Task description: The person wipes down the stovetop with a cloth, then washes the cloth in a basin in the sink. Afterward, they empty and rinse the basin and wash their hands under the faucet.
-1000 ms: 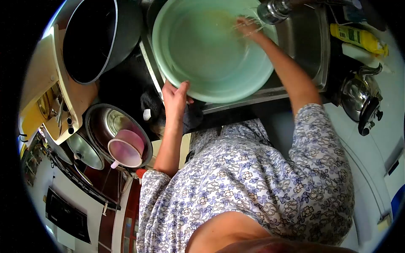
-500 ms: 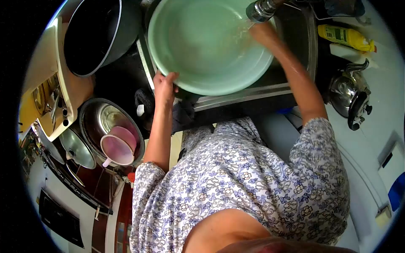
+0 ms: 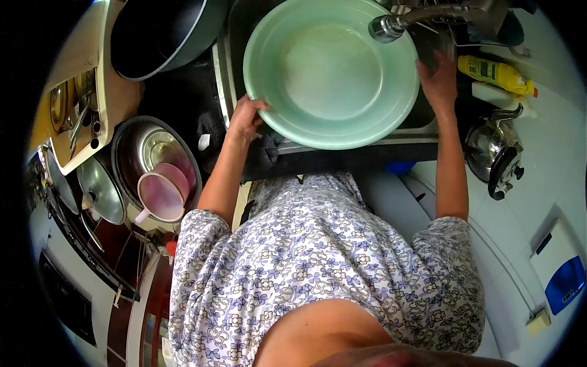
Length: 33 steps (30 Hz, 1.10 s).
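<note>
A wide pale-green basin (image 3: 333, 76) sits over the dark sink (image 3: 225, 79), its near rim reaching the sink's front edge. My left hand (image 3: 246, 117) grips the rim at the near left, thumb over the edge; its other fingers are partly hidden. On the far right, my right hand (image 3: 438, 85) is beside the rim, fingers apart and slightly blurred, holding nothing. Whether it touches the basin I cannot tell. Above the basin's right part hangs a metal faucet head (image 3: 386, 28) on a flexible neck.
Left of the sink are a large dark pot (image 3: 195, 43), a round pan (image 3: 125, 137) holding a pink dipper (image 3: 162, 192), and a cutlery tray (image 3: 110, 131). On the right stand a yellow bottle (image 3: 495, 74) and a shiny kettle (image 3: 492, 144). A dark cloth (image 3: 266, 150) lies near my left wrist.
My right hand has left the inside of the basin and moved right, outside its rim. The basin appears shifted rightward and its inside looks clearer. My left hand still holds the rim.
</note>
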Motion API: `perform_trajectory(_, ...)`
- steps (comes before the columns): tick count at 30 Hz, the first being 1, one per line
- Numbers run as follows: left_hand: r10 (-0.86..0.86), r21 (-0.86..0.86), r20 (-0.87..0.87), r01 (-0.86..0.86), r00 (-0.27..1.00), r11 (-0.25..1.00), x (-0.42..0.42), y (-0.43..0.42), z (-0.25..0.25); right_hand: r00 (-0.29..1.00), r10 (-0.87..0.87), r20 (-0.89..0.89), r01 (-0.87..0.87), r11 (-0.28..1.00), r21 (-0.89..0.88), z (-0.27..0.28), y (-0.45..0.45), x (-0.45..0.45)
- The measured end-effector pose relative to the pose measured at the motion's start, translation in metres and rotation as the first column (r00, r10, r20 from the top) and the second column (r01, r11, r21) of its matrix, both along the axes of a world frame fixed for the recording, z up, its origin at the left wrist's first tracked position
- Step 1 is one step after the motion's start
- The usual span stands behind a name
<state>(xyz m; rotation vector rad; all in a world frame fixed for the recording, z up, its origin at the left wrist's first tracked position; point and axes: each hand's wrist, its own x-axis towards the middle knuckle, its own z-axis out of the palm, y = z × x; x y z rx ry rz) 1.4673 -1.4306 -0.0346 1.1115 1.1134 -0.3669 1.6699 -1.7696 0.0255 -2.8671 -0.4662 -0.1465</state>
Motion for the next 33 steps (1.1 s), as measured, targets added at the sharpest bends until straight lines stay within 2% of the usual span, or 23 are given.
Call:
perform_trajectory(1, 0.038, -0.02, 0.06, -0.037, 0.997, 0.999, -0.002, -0.001, -0.002, 0.986, -0.033, -0.161, 0.019, 0.996, -0.091, -0.009, -0.01, 0.0)
perform_trajectory(2, -0.011, -0.087, 0.095, 0.019, 0.995, 0.996, -0.004, 0.008, 0.002, 0.939, -0.075, -0.336, 0.112, 0.989, 0.093, -0.011, -0.008, 0.002)
perform_trajectory(4, -0.116, -0.222, 0.155, 0.149, 0.981, 0.964, -0.015, 0.025, 0.02, 0.74, -0.052, -0.671, 0.387, 0.849, 0.361, -0.013, -0.001, -0.01)
perform_trajectory(5, -0.069, -0.119, 0.165, 0.089, 0.984, 0.989, -0.018, 0.021, 0.041, 0.682, 0.066, -0.728, 0.448, 0.749, 0.488, 0.007, 0.016, -0.015)
perform_trajectory(6, -0.056, -0.069, 0.16, 0.068, 0.985, 0.995, -0.024, 0.023, 0.05, 0.646, 0.102, -0.756, 0.475, 0.722, 0.503, 0.004, 0.021, -0.014)
perform_trajectory(8, -0.173, 0.144, 0.102, 0.158, 0.98, 0.977, -0.023, 0.027, 0.087, 0.563, 0.168, -0.809, 0.539, 0.668, 0.514, -0.007, 0.028, -0.017)
perform_trajectory(10, -0.207, 0.379, 0.136, 0.142, 0.969, 0.914, -0.014, 0.027, 0.094, 0.509, 0.078, -0.857, 0.635, 0.638, 0.435, -0.031, 0.021, -0.008)
perform_trajectory(12, -0.286, 0.463, 0.143, 0.191, 0.948, 0.866, 0.011, 0.028, 0.107, 0.419, 0.057, -0.906, 0.698, 0.617, 0.362, -0.043, 0.013, -0.003)
perform_trajectory(14, -0.411, 0.585, 0.179, 0.239, 0.894, 0.775, 0.038, 0.021, 0.104, 0.307, 0.101, -0.946, 0.729, 0.614, 0.302, -0.047, 0.0, 0.0)
perform_trajectory(15, -0.484, 0.746, 0.182, 0.2, 0.856, 0.635, 0.05, 0.01, 0.109, 0.278, 0.104, -0.955, 0.748, 0.6, 0.283, -0.054, -0.007, -0.003)
perform_trajectory(16, -0.504, 0.744, 0.094, 0.275, 0.859, 0.608, 0.06, -0.004, 0.131, 0.245, 0.107, -0.964, 0.767, 0.587, 0.26, -0.066, -0.017, -0.011)
perform_trajectory(17, -0.551, 0.787, 0.114, 0.263, 0.827, 0.558, 0.063, -0.013, 0.133, 0.213, 0.112, -0.971, 0.784, 0.574, 0.238, -0.075, -0.023, -0.019)
perform_trajectory(18, -0.597, 0.827, 0.126, 0.248, 0.792, 0.504, 0.064, -0.018, 0.134, 0.206, 0.158, -0.966, 0.803, 0.537, 0.259, -0.085, -0.027, -0.031)
perform_trajectory(20, -0.626, 0.842, 0.217, 0.182, 0.749, 0.509, 0.056, -0.02, 0.136, 0.195, 0.255, -0.947, 0.841, 0.453, 0.296, -0.1, -0.017, -0.06)
perform_trajectory(21, -0.639, 0.848, 0.26, 0.145, 0.724, 0.509, 0.051, -0.019, 0.137, 0.186, 0.243, -0.952, 0.866, 0.417, 0.276, -0.109, -0.008, -0.068)
perform_trajectory(22, -0.539, 0.726, 0.397, 0.105, 0.743, 0.68, 0.044, -0.018, 0.138, 0.173, 0.231, -0.957, 0.89, 0.38, 0.253, -0.116, 0.004, -0.074)
perform_trajectory(23, -0.504, 0.683, 0.42, 0.102, 0.755, 0.723, 0.036, -0.013, 0.136, 0.182, 0.189, -0.965, 0.917, 0.322, 0.236, -0.117, 0.019, -0.075)
perform_trajectory(25, -0.402, 0.533, 0.505, 0.091, 0.764, 0.841, 0.019, 0.005, 0.125, 0.259, 0.284, -0.923, 0.958, 0.044, 0.283, -0.125, 0.044, -0.07)
perform_trajectory(26, -0.369, 0.478, 0.488, 0.111, 0.791, 0.871, 0.013, 0.013, 0.121, 0.308, 0.318, -0.897, 0.952, -0.099, 0.291, -0.128, 0.05, -0.063)
perform_trajectory(28, -0.224, 0.361, 0.538, 0.018, 0.813, 0.932, 0.003, 0.021, 0.109, 0.361, 0.494, -0.791, 0.93, -0.257, 0.264, -0.138, 0.058, -0.045)
perform_trajectory(29, -0.197, 0.356, 0.555, -0.017, 0.808, 0.935, 0.0, 0.023, 0.101, 0.391, 0.57, -0.723, 0.914, -0.328, 0.236, -0.135, 0.061, -0.039)
perform_trajectory(32, -0.177, 0.334, 0.418, 0.031, 0.891, 0.942, -0.02, 0.038, 0.056, 0.462, 0.457, -0.76, 0.88, -0.339, 0.332, -0.113, 0.065, -0.024)
perform_trajectory(33, -0.169, 0.334, 0.37, 0.039, 0.914, 0.942, -0.024, 0.036, 0.043, 0.488, 0.492, -0.721, 0.867, -0.37, 0.334, -0.108, 0.058, -0.02)
